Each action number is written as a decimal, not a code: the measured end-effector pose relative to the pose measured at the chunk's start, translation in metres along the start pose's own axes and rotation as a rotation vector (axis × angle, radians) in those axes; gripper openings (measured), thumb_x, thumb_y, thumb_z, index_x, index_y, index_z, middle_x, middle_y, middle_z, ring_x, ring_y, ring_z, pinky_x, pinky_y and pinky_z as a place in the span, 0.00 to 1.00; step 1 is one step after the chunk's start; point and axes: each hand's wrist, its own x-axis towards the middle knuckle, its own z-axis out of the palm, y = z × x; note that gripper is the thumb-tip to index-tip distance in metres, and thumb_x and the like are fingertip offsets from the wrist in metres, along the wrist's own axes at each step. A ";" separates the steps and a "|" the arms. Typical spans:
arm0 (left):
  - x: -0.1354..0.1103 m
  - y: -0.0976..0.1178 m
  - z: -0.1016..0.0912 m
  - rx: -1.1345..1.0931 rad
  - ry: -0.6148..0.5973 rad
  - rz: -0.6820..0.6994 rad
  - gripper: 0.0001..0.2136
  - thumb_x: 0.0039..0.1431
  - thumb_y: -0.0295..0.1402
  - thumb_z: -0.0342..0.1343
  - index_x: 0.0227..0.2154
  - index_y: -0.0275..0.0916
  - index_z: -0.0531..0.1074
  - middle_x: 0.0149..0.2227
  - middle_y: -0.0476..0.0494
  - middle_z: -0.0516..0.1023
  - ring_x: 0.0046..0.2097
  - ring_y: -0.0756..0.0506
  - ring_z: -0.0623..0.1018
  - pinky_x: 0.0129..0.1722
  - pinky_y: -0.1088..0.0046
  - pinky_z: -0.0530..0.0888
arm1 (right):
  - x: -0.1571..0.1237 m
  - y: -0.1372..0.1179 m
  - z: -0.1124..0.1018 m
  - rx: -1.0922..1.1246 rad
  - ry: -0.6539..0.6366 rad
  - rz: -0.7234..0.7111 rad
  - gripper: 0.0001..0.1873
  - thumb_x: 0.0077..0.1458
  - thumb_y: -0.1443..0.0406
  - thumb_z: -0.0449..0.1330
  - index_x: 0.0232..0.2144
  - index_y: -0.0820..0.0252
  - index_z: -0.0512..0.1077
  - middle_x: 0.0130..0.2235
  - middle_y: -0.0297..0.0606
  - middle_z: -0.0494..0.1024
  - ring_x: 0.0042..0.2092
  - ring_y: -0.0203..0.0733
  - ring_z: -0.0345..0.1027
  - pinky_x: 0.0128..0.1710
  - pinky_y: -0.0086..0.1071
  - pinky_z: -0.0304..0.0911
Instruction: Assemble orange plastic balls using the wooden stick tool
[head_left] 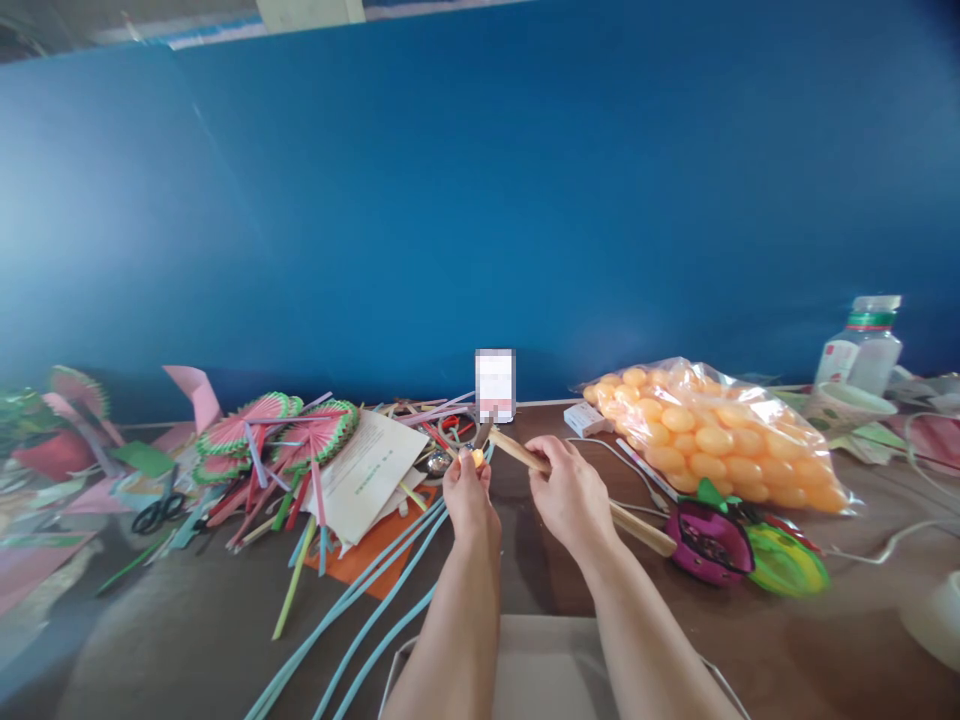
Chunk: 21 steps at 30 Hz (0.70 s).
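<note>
My left hand (469,490) is closed, pinching a small orange piece (478,458) at its fingertips. The piece is much the same colour as the balls in the bag, but its shape is mostly hidden. My right hand (570,490) wraps round a long pale wooden stick (645,528). One end points up and left toward the fingertips of my left hand; the other sticks out below my right wrist. Whether a dark part beside the upper end belongs to the stick, I cannot tell. A shiny metal ball-like object (438,463) lies just left of my left hand.
A clear bag of orange balls (712,440) lies right, behind a purple basket (709,545) and a yellow-green mesh piece (787,560). Pink-green paper fans (315,440), scissors (159,510), and pale blue strips (360,585) spread left. A phone-like screen (496,385) stands by the blue partition (450,200).
</note>
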 end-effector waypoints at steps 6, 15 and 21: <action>0.001 0.000 0.000 -0.008 0.022 -0.004 0.03 0.61 0.28 0.55 0.32 0.35 0.70 0.30 0.46 0.74 0.29 0.54 0.74 0.38 0.77 0.73 | 0.000 0.001 0.001 0.003 0.020 0.012 0.16 0.51 0.73 0.56 0.42 0.53 0.72 0.42 0.35 0.76 0.40 0.40 0.69 0.35 0.30 0.53; 0.003 -0.001 -0.001 0.006 0.021 0.021 0.04 0.61 0.29 0.56 0.31 0.36 0.69 0.29 0.47 0.73 0.29 0.54 0.74 0.38 0.77 0.73 | 0.000 -0.001 0.002 -0.009 -0.013 0.014 0.15 0.51 0.73 0.56 0.41 0.52 0.72 0.42 0.34 0.76 0.40 0.39 0.69 0.35 0.31 0.52; 0.009 -0.006 -0.004 0.012 0.011 0.030 0.04 0.59 0.30 0.57 0.31 0.36 0.69 0.28 0.48 0.72 0.29 0.53 0.74 0.37 0.75 0.73 | -0.001 0.000 0.002 -0.020 -0.065 0.021 0.16 0.51 0.73 0.56 0.41 0.53 0.72 0.42 0.35 0.77 0.40 0.39 0.69 0.35 0.31 0.52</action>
